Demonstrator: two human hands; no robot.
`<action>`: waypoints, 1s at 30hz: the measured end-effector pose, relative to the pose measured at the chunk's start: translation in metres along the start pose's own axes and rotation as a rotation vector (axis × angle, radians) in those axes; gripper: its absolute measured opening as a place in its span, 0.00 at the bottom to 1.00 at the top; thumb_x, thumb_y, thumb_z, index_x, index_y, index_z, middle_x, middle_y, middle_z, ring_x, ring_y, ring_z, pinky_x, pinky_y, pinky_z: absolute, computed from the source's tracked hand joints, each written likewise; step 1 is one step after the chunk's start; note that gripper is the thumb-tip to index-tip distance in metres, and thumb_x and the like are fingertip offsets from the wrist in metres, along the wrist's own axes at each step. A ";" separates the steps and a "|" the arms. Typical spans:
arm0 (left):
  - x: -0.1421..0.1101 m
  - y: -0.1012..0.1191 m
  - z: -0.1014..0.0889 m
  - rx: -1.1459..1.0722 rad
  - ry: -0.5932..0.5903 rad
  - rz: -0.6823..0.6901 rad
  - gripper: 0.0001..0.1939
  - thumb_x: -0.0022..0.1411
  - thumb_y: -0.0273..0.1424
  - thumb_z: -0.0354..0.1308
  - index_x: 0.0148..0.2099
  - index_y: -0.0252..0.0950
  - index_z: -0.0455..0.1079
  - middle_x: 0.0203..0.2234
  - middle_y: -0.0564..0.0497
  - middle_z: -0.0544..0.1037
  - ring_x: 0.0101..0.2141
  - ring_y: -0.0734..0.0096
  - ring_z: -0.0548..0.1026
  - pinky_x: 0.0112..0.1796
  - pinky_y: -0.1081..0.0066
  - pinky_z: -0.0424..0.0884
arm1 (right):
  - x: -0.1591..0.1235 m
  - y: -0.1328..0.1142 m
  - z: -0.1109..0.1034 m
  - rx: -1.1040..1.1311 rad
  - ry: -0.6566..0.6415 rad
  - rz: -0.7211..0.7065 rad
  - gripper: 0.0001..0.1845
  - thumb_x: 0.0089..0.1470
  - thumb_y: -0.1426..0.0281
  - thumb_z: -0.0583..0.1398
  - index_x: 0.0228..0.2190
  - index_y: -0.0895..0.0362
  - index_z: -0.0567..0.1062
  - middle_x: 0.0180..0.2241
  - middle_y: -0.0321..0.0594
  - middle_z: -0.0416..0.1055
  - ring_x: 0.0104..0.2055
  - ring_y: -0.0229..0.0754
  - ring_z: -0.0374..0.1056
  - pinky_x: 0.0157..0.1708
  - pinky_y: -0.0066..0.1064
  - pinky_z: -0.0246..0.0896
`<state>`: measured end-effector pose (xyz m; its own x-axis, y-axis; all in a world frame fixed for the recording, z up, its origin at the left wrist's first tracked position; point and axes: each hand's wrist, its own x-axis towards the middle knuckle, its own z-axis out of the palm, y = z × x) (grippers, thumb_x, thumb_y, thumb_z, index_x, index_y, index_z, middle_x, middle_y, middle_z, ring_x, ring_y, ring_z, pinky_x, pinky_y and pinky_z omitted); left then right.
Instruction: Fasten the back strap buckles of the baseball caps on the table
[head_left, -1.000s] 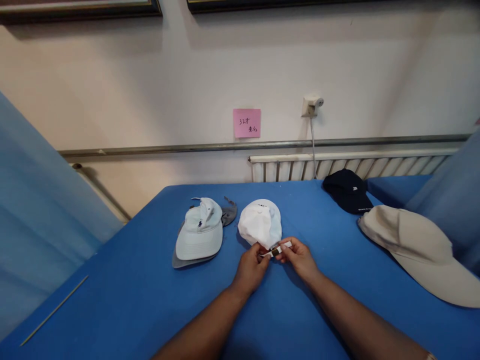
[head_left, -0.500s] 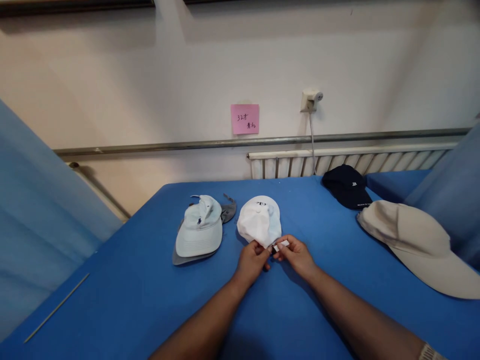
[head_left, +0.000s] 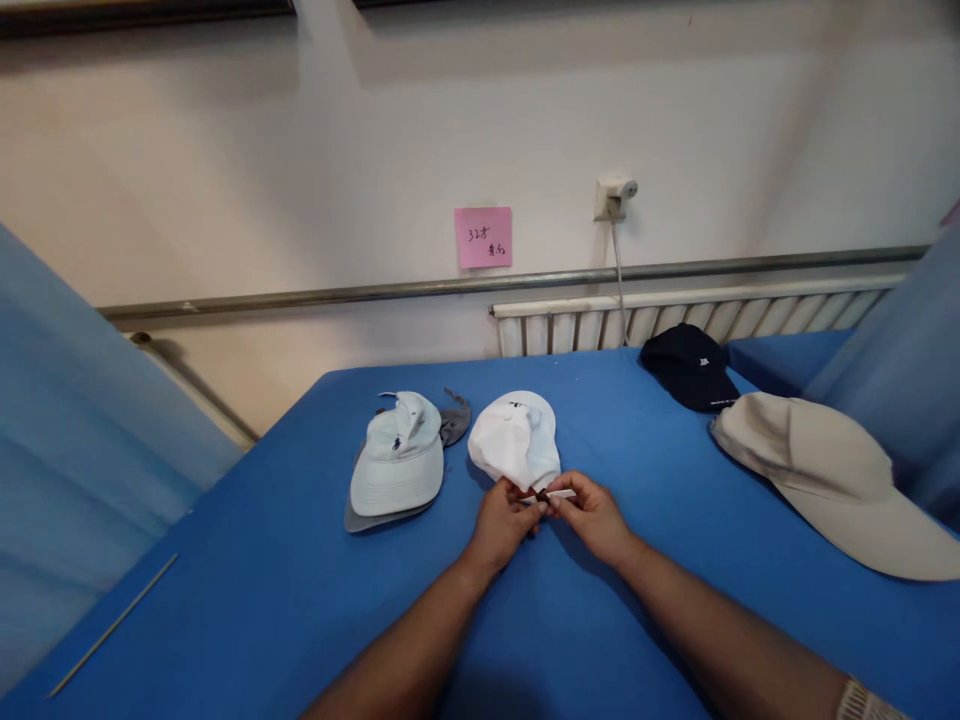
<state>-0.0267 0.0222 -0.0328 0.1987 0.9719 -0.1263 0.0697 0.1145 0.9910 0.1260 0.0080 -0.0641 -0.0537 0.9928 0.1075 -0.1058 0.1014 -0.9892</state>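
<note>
A white baseball cap (head_left: 510, 440) lies on the blue table with its brim pointing away from me and its back strap toward me. My left hand (head_left: 501, 525) pinches the left part of the strap, close to a small dark buckle (head_left: 543, 496). On the other side, my right hand (head_left: 592, 515) grips the white strap end (head_left: 561, 493) between thumb and fingers. The fingertips of both hands almost meet at the buckle. To the left, a pale blue cap (head_left: 397, 460) rests on top of a grey cap (head_left: 456, 424).
At the right lie a beige long-brimmed cap (head_left: 832, 470) and a dark navy cap (head_left: 684, 365). A thin stick (head_left: 112, 625) is near the table's left edge. Behind the table are a radiator (head_left: 562, 328) and a metal rail (head_left: 337, 296). Blue curtains (head_left: 67, 480) hang at both sides.
The strap end in my right hand has turned from slanted to nearly level, and the dark buckle now shows between my fingertips. The view has shifted slightly; the other caps have not moved.
</note>
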 end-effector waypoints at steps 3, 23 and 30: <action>0.002 -0.003 0.000 0.009 -0.003 0.003 0.22 0.43 0.35 0.68 0.39 0.29 0.69 0.26 0.50 0.76 0.17 0.79 0.69 0.18 0.77 0.64 | 0.000 0.001 -0.001 -0.064 0.018 -0.031 0.09 0.50 0.62 0.63 0.30 0.55 0.74 0.30 0.36 0.76 0.32 0.40 0.71 0.36 0.32 0.64; 0.002 0.005 -0.002 -0.098 0.058 -0.036 0.20 0.43 0.36 0.70 0.37 0.30 0.71 0.19 0.56 0.73 0.15 0.82 0.65 0.17 0.79 0.60 | -0.014 -0.020 0.011 0.635 0.126 0.445 0.20 0.38 0.65 0.72 0.34 0.58 0.76 0.32 0.39 0.76 0.31 0.37 0.71 0.30 0.28 0.64; 0.002 0.000 0.001 -0.089 0.091 -0.009 0.20 0.43 0.35 0.69 0.39 0.31 0.71 0.25 0.53 0.77 0.16 0.81 0.67 0.18 0.78 0.62 | -0.009 -0.024 0.012 0.687 0.086 0.361 0.20 0.32 0.71 0.74 0.31 0.57 0.76 0.30 0.36 0.75 0.30 0.35 0.69 0.32 0.27 0.62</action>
<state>-0.0251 0.0242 -0.0333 0.1090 0.9849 -0.1348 -0.0170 0.1375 0.9904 0.1170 -0.0041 -0.0400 -0.1279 0.9611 -0.2450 -0.6893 -0.2637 -0.6747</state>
